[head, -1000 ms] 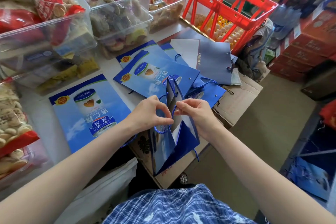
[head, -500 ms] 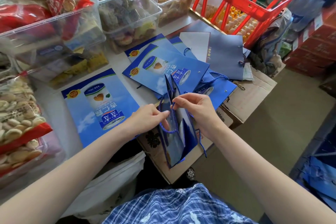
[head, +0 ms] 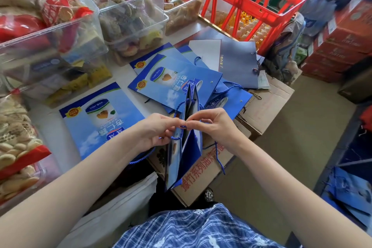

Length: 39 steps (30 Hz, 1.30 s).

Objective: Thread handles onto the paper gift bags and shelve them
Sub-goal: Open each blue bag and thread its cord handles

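Now meeting fingertip to fingertip: left hand point(head: 155, 131) and right hand point(head: 213, 125) pinching blue cord point(head: 218, 157) at upright gift bag point(head: 185, 147); flat bags point(head: 175, 80), red crate point(head: 241, 0) behind.

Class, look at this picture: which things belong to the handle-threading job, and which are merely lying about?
Belong to the job:
left hand
right hand
held gift bag
blue cord
flat gift bags

Lying about:
red crate
clear snack tubs
cardboard box
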{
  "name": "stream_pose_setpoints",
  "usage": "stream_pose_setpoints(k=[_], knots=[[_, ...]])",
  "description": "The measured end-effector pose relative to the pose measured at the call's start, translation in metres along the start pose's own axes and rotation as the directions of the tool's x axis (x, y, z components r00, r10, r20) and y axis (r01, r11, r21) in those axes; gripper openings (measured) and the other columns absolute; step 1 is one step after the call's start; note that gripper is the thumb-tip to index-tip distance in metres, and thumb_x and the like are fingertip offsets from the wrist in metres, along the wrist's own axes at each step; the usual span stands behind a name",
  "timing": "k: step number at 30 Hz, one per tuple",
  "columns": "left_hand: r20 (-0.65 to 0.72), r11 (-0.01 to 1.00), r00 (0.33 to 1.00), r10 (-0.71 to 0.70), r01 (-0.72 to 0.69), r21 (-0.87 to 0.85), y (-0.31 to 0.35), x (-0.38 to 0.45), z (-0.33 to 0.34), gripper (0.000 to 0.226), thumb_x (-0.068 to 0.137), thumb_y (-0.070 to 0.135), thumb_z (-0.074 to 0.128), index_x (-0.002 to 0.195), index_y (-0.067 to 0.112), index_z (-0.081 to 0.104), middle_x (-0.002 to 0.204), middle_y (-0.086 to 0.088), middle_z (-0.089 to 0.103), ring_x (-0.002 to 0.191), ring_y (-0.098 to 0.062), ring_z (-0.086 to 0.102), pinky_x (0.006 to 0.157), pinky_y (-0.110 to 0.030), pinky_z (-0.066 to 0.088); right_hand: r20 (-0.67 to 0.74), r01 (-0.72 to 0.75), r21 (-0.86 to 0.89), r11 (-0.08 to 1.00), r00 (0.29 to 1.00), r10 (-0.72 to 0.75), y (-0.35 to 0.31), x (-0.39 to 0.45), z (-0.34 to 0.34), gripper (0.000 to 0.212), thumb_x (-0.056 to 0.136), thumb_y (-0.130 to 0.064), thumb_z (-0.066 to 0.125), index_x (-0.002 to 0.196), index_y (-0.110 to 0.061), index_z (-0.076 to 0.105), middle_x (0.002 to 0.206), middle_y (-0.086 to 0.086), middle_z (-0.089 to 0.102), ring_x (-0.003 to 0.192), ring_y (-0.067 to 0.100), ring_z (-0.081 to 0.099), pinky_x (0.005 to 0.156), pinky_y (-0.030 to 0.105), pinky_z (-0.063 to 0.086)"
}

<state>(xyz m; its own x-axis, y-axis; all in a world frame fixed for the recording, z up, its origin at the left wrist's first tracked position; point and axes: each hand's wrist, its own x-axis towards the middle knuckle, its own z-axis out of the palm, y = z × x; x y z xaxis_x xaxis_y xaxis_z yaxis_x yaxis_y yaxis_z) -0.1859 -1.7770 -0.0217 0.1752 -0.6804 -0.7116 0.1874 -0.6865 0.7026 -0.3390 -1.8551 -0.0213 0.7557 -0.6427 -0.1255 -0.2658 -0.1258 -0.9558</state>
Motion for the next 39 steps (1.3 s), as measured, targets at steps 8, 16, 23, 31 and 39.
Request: stream_pose_setpoints(k=[8, 16, 23, 31, 39], knots=[[-0.15, 0.524, 0.678, 0.72, -0.388, 0.758, -0.012, -0.011, 0.013, 0.013, 0.084, 0.029, 0.067, 0.087, 0.017, 0.073, 0.081, 0.001, 0.064, 0.074, -0.016, 0.064, 0.07, -0.029, 0.048, -0.029, -0.138, -0.13, 0.982, 0.99, 0.136, -0.006, 0.015, -0.004, 0.005, 0.082, -0.007, 0.069, 0.085, -0.006, 0.072, 0.079, 0.007, 0.073, 0.075, 0.007, 0.065, 0.08, 0.026, 0.05], [-0.212, 0.767, 0.805, 0.553, -0.394, 0.506, -0.006, -0.008, 0.007, 0.004, 0.078, 0.021, 0.072, 0.076, 0.018, 0.073, 0.072, 0.003, 0.071, 0.072, -0.012, 0.068, 0.076, -0.034, 0.055, -0.124, -0.239, -0.095, 0.966, 0.966, 0.227, -0.008, 0.022, 0.0, 0.01, 0.075, -0.016, 0.077, 0.074, -0.019, 0.067, 0.074, 0.001, 0.072, 0.075, 0.01, 0.066, 0.083, 0.03, 0.052], [-0.194, 0.929, 0.914, 0.355, -0.323, 0.182, -0.005, -0.004, 0.009, 0.009, 0.081, 0.008, 0.069, 0.075, 0.015, 0.067, 0.069, 0.001, 0.066, 0.07, -0.01, 0.063, 0.064, -0.02, 0.053, -0.141, -0.263, -0.191, 0.945, 0.961, 0.239, -0.009, 0.026, 0.008, 0.011, 0.079, -0.016, 0.071, 0.071, -0.023, 0.069, 0.078, 0.0, 0.072, 0.085, 0.014, 0.067, 0.086, 0.035, 0.053], [-0.128, 0.659, 0.723, 0.679, -0.523, 0.54, -0.012, -0.007, 0.014, 0.008, 0.079, 0.011, 0.071, 0.075, 0.014, 0.066, 0.079, 0.005, 0.064, 0.073, -0.009, 0.066, 0.067, -0.021, 0.052, 0.009, -0.232, -0.361, 0.903, 0.968, 0.253, -0.01, 0.025, -0.005, 0.01, 0.078, -0.011, 0.067, 0.072, -0.018, 0.07, 0.074, 0.0, 0.072, 0.081, 0.014, 0.067, 0.085, 0.038, 0.053], [-0.293, 0.903, 0.86, 0.417, -0.355, 0.243, -0.011, -0.001, 0.019, 0.012, 0.074, 0.014, 0.077, 0.068, 0.022, 0.069, 0.072, -0.002, 0.071, 0.075, -0.018, 0.069, 0.08, -0.037, 0.056, 0.021, -0.16, -0.504, 0.849, 0.98, 0.197, -0.014, 0.025, -0.004, 0.005, 0.08, -0.014, 0.067, 0.081, -0.014, 0.072, 0.076, -0.002, 0.068, 0.076, 0.01, 0.06, 0.065, 0.019, 0.047]])
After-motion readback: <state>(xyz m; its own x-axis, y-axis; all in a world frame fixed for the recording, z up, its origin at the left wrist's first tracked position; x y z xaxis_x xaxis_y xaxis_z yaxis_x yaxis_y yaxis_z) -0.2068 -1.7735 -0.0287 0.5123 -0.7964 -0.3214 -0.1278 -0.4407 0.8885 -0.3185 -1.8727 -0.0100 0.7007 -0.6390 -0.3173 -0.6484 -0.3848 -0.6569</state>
